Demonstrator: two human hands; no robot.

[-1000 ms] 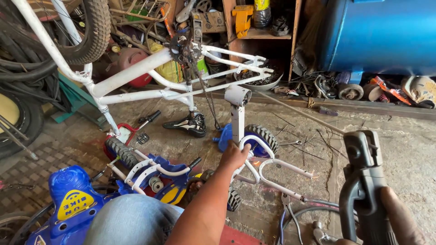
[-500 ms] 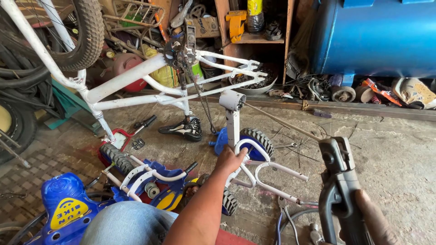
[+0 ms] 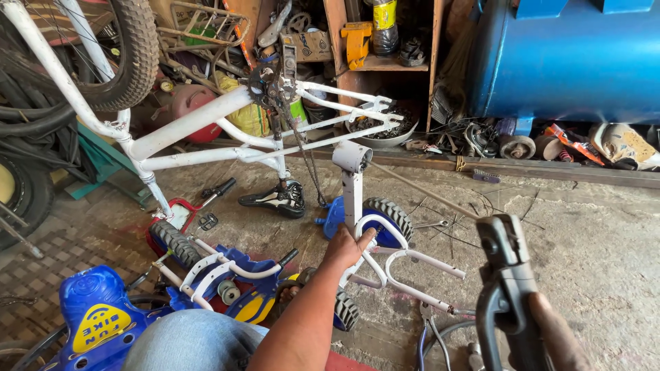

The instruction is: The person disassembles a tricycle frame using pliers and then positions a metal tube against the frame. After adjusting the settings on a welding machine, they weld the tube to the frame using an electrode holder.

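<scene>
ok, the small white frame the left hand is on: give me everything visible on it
The small white frame is painted metal tubing, scuffed, standing on the concrete floor. An upright post rises to an open tube end at the top. Curved white loops sweep low to the right. A knobby black tyre on a blue wheel sits behind it, another small tyre below. The left hand rests on the post's base. The right hand holds a black clamp tool, apart from it.

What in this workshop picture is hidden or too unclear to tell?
- Right hand, head view: mostly cut off by the bottom edge and hidden behind the black clamp tool it grips.
- Left hand: its fingertips lie on the small white frame, its palm faces away.
- Shelf clutter: too small and shadowed to identify.
- Blue tank: cut by the top edge.
</scene>
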